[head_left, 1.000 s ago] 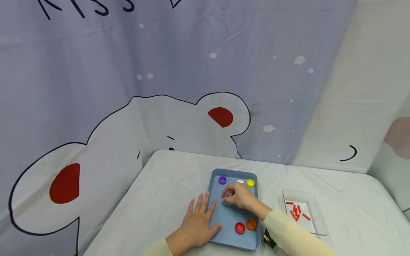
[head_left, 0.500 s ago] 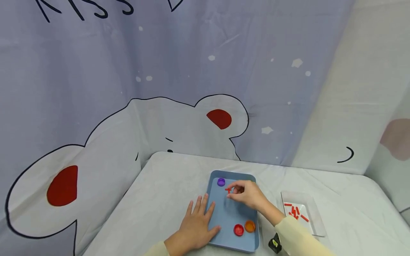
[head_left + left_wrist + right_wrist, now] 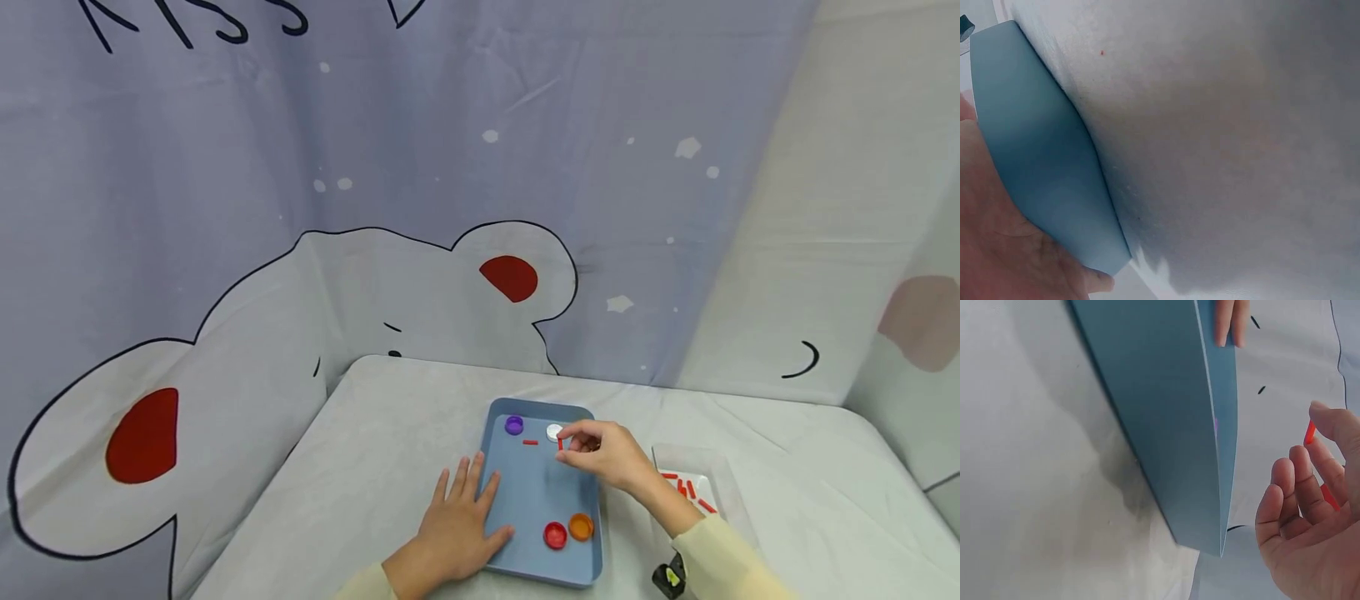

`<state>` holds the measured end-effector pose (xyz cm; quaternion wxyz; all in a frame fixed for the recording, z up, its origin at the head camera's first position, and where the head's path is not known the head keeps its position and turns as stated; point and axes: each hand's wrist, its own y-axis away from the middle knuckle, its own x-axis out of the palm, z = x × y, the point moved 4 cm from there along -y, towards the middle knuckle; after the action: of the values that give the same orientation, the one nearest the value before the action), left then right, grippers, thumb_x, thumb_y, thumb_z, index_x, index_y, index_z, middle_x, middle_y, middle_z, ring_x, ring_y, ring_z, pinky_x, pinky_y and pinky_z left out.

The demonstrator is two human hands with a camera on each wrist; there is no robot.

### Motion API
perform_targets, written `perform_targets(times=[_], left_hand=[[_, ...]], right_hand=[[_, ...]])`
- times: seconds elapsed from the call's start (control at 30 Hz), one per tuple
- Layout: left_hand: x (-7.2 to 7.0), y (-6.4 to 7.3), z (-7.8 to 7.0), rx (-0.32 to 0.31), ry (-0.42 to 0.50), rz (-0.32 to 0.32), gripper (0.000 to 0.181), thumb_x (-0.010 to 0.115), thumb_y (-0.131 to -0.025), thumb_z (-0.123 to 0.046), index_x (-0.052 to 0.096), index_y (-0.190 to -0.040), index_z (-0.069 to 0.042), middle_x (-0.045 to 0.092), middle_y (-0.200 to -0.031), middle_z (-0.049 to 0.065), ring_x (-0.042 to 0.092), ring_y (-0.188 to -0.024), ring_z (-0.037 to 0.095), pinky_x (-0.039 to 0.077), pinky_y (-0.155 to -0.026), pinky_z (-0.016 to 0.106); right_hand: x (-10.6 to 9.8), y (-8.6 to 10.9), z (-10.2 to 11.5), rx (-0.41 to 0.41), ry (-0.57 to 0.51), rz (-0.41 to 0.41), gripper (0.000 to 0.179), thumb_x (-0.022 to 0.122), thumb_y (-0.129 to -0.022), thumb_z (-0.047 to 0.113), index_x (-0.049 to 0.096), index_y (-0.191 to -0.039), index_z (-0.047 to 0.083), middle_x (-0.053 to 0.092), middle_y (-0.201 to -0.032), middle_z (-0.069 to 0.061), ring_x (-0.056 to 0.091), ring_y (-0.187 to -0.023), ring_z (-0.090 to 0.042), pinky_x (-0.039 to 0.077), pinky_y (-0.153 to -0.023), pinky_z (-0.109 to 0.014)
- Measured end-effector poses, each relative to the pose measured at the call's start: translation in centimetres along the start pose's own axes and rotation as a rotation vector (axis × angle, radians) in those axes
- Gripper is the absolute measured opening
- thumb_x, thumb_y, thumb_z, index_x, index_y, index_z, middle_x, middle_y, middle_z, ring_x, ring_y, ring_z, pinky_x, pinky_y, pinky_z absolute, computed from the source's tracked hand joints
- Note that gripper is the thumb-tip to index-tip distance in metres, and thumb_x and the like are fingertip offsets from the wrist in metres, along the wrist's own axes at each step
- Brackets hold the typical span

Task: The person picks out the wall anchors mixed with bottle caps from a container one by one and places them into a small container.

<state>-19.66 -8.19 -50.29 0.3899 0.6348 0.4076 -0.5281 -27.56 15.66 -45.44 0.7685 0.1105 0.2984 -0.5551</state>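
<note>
My right hand [image 3: 611, 454] pinches a small red stick [image 3: 560, 444] upright between thumb and index finger, above the far right part of a blue tray [image 3: 536, 492]. In the right wrist view the same red stick [image 3: 1310, 432] shows at the fingertips. Another red stick [image 3: 530, 442] lies crosswise in the tray, between a purple cap [image 3: 513, 425] and a white cap [image 3: 554, 432]. A red cap [image 3: 555, 535] and an orange cap [image 3: 581, 527] sit at the near end. My left hand [image 3: 457, 529] rests on the tray's left edge, fingers spread.
To the right of the tray, a clear box [image 3: 731, 492] holds several red sticks [image 3: 691, 489], partly hidden by my right forearm. A dark strapped device [image 3: 670, 577] is at my right wrist. A printed curtain [image 3: 420, 283] hangs behind the white-covered table [image 3: 375, 467].
The right hand has moved right, away from the stick now lying in the tray, with a red stick in its fingertips. The white cap shows again; the yellow cap is hidden. The left hand stays put.
</note>
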Motion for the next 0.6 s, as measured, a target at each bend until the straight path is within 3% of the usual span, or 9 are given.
perform_targets(times=[0.6], left_hand=[[0.2, -0.1, 0.2, 0.017, 0.014, -0.011, 0.079, 0.048, -0.097, -0.064, 0.039, -0.157, -0.014, 0.017, -0.168, 0.017, 0.016, -0.154, 0.04, 0.014, -0.12, 0.062]], right_hand=[[-3.4, 2.5, -1.5, 0.076, -0.007, 0.012, 0.033, 0.084, -0.084, 0.027, 0.075, -0.11, 0.008, 0.066, -0.082, 0.001, 0.059, -0.074, -0.012, 0.047, -0.063, -0.024]])
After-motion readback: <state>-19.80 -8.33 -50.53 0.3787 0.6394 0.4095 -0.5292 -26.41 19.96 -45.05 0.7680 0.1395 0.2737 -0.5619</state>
